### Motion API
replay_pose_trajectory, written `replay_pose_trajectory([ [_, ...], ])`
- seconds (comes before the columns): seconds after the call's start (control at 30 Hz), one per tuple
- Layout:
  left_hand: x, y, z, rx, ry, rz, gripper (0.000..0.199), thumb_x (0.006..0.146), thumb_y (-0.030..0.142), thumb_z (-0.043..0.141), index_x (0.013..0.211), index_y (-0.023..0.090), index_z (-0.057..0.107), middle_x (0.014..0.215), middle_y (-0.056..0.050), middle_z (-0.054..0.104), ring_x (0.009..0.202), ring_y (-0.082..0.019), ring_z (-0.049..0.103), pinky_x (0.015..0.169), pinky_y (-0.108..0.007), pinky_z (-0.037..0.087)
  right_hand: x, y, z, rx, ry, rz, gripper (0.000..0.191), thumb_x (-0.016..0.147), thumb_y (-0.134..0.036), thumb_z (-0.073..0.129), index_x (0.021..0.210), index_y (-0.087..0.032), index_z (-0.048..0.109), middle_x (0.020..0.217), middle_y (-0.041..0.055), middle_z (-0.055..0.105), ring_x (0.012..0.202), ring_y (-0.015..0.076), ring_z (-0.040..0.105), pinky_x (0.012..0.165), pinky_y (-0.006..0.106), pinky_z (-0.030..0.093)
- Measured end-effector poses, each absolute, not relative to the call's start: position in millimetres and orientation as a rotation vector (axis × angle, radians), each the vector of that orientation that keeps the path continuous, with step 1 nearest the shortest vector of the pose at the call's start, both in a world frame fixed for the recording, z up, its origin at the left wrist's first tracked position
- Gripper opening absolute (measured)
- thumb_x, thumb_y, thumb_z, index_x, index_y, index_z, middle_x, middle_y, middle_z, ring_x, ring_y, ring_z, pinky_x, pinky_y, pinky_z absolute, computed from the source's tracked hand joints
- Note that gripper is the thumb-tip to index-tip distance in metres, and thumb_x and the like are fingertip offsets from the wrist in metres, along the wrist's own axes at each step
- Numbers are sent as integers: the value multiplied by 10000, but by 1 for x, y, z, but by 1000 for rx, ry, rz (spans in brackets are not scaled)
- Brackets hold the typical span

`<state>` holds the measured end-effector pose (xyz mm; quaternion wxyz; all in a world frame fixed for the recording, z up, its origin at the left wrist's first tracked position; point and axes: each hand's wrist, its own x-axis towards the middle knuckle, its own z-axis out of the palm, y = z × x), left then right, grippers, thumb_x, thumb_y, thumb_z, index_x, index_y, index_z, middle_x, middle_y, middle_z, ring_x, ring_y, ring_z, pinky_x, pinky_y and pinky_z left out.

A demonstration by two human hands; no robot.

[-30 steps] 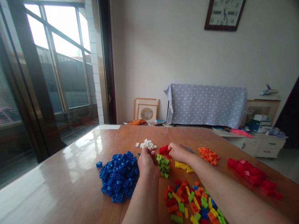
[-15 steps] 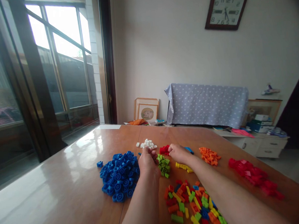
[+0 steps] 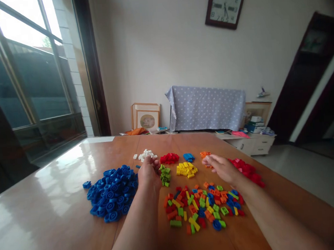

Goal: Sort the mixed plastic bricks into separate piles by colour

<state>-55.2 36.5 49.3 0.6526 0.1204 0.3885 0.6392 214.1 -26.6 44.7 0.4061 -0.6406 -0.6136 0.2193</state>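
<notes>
My left hand (image 3: 149,173) is held above the table with its fingers curled closed, between the white brick pile (image 3: 146,155) and the green brick pile (image 3: 165,176). What sits inside its fingers, if anything, is hidden. At the orange brick pile (image 3: 205,154), my right hand (image 3: 221,167) has its fingertips pressed together and covers part of the pile. I cannot make out a piece in them. Nearer to me, between the forearms, toy bricks of mixed colours (image 3: 202,205) lie scattered.
Left of my left forearm rises a large blue brick heap (image 3: 113,192). Sorted red bricks (image 3: 169,158), blue bricks (image 3: 188,157) and yellow bricks (image 3: 187,169) lie between the hands. Beyond my right hand are larger red pieces (image 3: 247,170). All rest on a wooden table (image 3: 60,210).
My right hand has moved from the red pile rightward to the orange pile, uncovering the blue and yellow piles. My left hand stays by the white and green piles. The view has turned right.
</notes>
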Motion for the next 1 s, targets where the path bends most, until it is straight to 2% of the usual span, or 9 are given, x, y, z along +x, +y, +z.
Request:
replay_pose_trajectory([
  [0.1, -51, 35, 50, 341, 897, 1437, 171, 781, 331, 613, 737, 171, 570, 549, 40, 548, 440, -80, 495, 445, -199, 295, 249, -63, 32, -1677, -1403, 517, 638, 930, -689, 339, 1140, -200, 690, 1224, 132, 700, 1197, 285, 611, 958, 401, 512],
  [0.2, -45, 34, 50, 406, 921, 1431, 174, 760, 338, 622, 738, 173, 571, 548, 36, 550, 440, -81, 494, 442, -194, 283, 272, -94, 14, -1751, -1358, 487, 704, 922, -720, 331, 1229, -182, 666, 1350, 130, 632, 1323, 304, 518, 1107, 433, 413],
  [0.33, -38, 35, 43, 505, 953, 1427, 227, 712, 379, 666, 769, 170, 597, 592, 14, 594, 470, -93, 526, 449, -196, 297, 274, -117, -4, -1936, -1513, 493, 777, 900, -740, 361, 1460, -217, 494, 1574, 87, 395, 1507, 289, 224, 1231, 466, 200],
  [0.43, -34, 34, 37, 604, 956, 1432, 281, 692, 418, 694, 787, 169, 609, 617, -3, 612, 489, -102, 538, 456, -197, 316, 259, -119, -10, -2007, -1738, 493, 791, 892, -739, 381, 1532, -273, 387, 1644, 37, 234, 1539, 277, 58, 1244, 492, 116],
  [0.57, -30, 30, 35, 682, 903, 1449, 291, 679, 416, 732, 744, 177, 580, 590, 7, 574, 478, -91, 511, 452, -188, 298, 235, -111, -7, -1994, -1961, 413, 771, 896, -733, 381, 1539, -308, 369, 1645, 15, 220, 1537, 289, 68, 1246, 492, 78],
  [0.73, -29, 24, 38, 689, 848, 1447, 317, 656, 402, 771, 721, 188, 546, 547, 29, 507, 457, -88, 466, 436, -186, 262, 220, -99, 0, -1906, -2069, 418, 753, 909, -717, 384, 1540, -306, 366, 1634, 31, 257, 1531, 276, 123, 1243, 472, 117],
  [1.0, -28, 18, 42, 797, 842, 1407, 320, 684, 405, 742, 692, 191, 504, 564, 39, 455, 460, -69, 405, 432, -182, 235, 211, -89, 8, -1760, -2058, 540, 714, 899, -728, 407, 1475, -312, 482, 1624, 56, 289, 1519, 283, 184, 1234, 473, 155],
])
